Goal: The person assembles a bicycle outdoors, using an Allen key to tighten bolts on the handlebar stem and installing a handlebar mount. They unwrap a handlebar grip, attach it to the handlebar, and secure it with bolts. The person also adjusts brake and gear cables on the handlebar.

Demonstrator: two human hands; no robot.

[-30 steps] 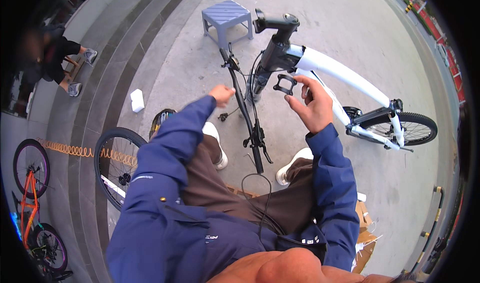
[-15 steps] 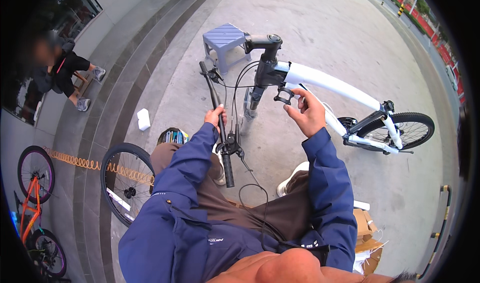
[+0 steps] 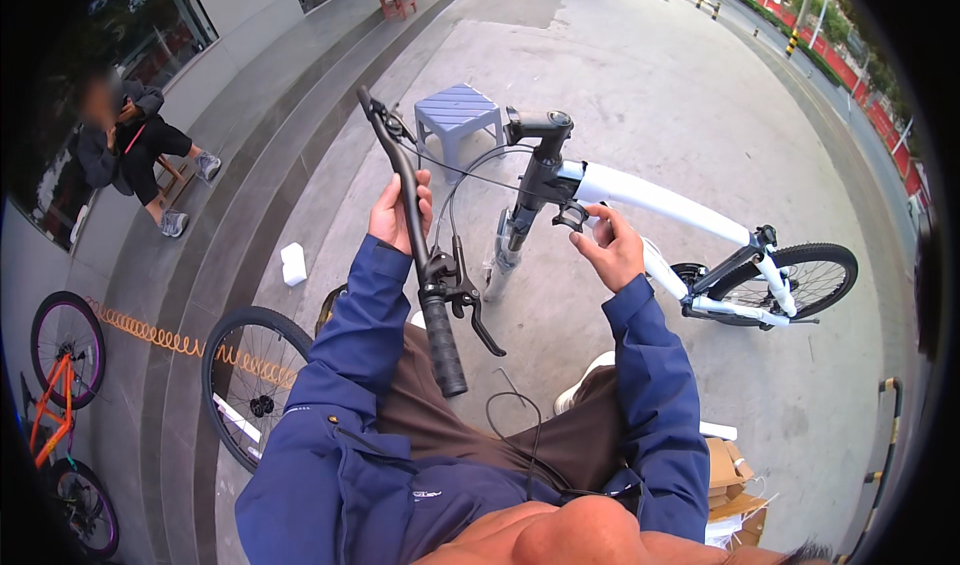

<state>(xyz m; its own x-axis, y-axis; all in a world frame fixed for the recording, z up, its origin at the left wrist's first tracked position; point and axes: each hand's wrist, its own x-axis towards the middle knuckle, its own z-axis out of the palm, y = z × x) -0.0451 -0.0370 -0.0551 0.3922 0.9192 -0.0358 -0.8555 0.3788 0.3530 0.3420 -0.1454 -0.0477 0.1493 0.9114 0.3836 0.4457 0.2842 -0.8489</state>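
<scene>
My left hand [image 3: 402, 215] grips a black bicycle handlebar [image 3: 415, 227] near its middle, fingers wrapped round the tube. The bar carries brake levers and a ribbed grip [image 3: 444, 355] at its near end. Black cables run from it to the bicycle. Between thumb and fingers, my right hand [image 3: 615, 245] pinches a small black stem faceplate [image 3: 570, 216]. Just beyond it stands the bicycle frame [image 3: 665, 200], white-wrapped on its top tube, with a black stem [image 3: 541, 127] on top of the fork. The faceplate and the handlebar are both apart from the stem.
A grey-blue stool [image 3: 459, 111] stands behind the stem. To the left are a loose wheel [image 3: 210, 385], an orange coiled hose [image 3: 150, 331], an orange bicycle [image 3: 62, 400] and a seated person [image 3: 150, 150] by the steps. Cardboard [image 3: 727, 465] lies at my right.
My left hand has raised the handlebar, bringing it closer and turning it slightly. My right hand still pinches the faceplate, near the same place. The whole view has shifted a little downward.
</scene>
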